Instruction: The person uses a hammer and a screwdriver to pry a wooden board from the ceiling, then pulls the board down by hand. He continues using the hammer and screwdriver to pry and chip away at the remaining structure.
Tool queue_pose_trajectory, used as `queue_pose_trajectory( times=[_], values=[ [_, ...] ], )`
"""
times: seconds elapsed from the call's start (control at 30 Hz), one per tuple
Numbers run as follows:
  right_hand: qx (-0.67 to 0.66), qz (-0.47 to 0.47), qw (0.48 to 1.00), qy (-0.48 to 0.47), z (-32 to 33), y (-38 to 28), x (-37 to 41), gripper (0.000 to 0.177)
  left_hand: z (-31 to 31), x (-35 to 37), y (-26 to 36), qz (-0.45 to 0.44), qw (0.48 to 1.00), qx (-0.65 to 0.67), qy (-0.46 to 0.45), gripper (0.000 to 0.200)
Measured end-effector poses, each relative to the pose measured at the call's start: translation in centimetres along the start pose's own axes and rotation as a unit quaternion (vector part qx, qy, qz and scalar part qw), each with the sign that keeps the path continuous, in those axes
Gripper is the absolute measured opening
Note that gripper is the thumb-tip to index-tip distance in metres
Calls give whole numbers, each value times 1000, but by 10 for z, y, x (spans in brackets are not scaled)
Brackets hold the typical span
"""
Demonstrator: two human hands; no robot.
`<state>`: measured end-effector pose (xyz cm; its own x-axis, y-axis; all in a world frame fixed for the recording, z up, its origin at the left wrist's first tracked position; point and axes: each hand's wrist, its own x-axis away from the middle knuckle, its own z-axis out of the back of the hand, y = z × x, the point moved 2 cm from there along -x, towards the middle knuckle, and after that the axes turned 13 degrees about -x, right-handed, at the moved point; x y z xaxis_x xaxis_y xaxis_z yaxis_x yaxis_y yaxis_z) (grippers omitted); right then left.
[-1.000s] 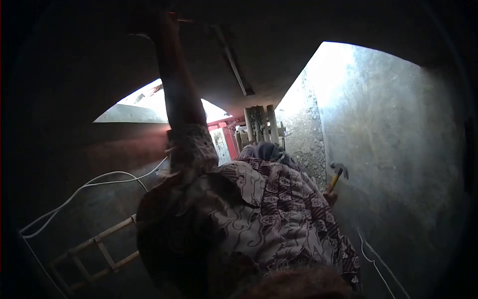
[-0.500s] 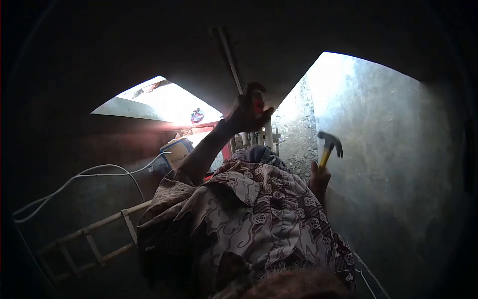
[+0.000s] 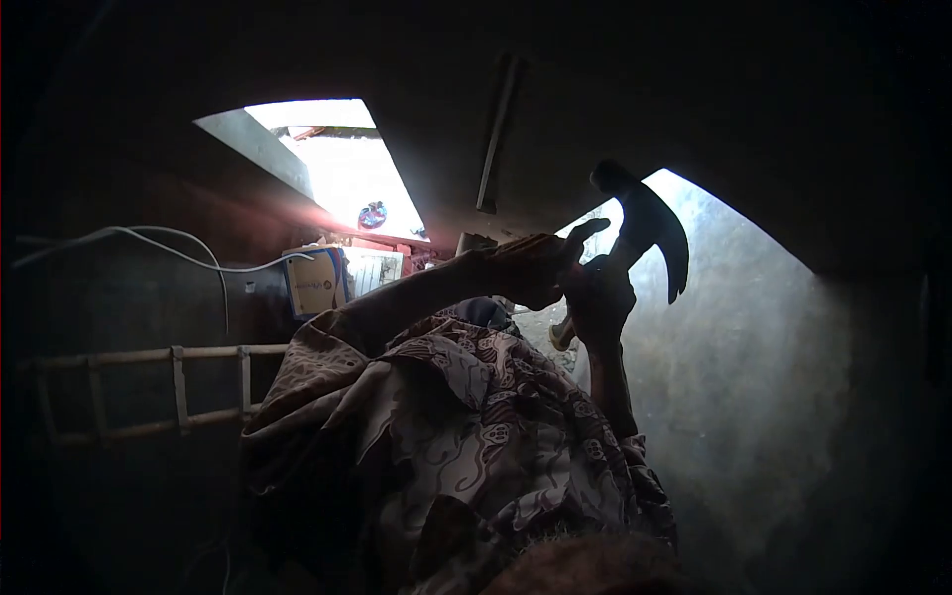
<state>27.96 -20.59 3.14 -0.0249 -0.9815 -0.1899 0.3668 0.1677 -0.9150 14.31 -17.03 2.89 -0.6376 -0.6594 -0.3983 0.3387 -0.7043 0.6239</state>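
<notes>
A claw hammer (image 3: 650,223) stands tilted up in front of me, its dark head toward the top and its handle end low. My right hand (image 3: 600,297) is closed around the handle. Right beside it is my left hand (image 3: 535,270), overlapping the right hand in this view. One left finger sticks out toward the hammer, while the others are curled. Shadow hides whatever the left fingers hold, if anything. Above both hands a narrow pale strip (image 3: 498,139) runs along the dark overhead surface.
A bamboo ladder (image 3: 178,387) is at the left, below a loose white cable (image 3: 178,238). Beside a bright opening (image 3: 347,164) stands a cardboard box (image 3: 315,283). A grey wall (image 3: 744,397) rises on the right.
My right hand has raised the hammer up and inward from the right. My left hand has come away from the strip's lower end, down and right, to the right hand. The view has shifted.
</notes>
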Motion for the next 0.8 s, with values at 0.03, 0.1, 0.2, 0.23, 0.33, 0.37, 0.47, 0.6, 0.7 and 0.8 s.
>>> queue_pose_trajectory(
  times=[0.03, 0.1, 0.2, 0.23, 0.33, 0.37, 0.47, 0.6, 0.7, 0.8],
  values=[
    [-36, -7, 999, -11, 0, 14, 1, 18, 3, 2, 0, -6, 1000, -10, -1, 86],
    [-60, -27, 998, -7, -4, 17, -2, 17, 5, 3, -1, -11, 1000, -18, 2, 87],
    [-74, 71, 995, 5, -9, 1, -7, 19, 5, 5, -1, -4, 1000, -20, 4, 88],
    [-177, -43, 983, -13, -8, -3, -8, 20, 7, 5, -1, -12, 1000, -19, 18, 88],
    [-295, -152, 943, -39, -10, -2, -9, 21, 9, 7, 0, -4, 1000, -10, 16, 89],
    [-318, -146, 936, -46, -12, -4, -11, 20, 9, 7, -1, 13, 1000, -2, -3, 89],
    [-287, -182, 940, -41, -14, -17, -12, 14, 16, 7, 2, -24, 999, -35, 21, 90],
    [-319, -194, 926, -52, -16, -20, -11, 13, 17, 7, 1, -36, 999, -26, 20, 89],
    [-255, -199, 946, -29, -13, -13, -10, 18, 23, 6, 6, -70, 995, -30, 59, 85],
    [-334, -173, 925, -53, -12, -17, -10, 18, 29, 3, 6, -60, 998, 24, 30, 81]
  ],
)
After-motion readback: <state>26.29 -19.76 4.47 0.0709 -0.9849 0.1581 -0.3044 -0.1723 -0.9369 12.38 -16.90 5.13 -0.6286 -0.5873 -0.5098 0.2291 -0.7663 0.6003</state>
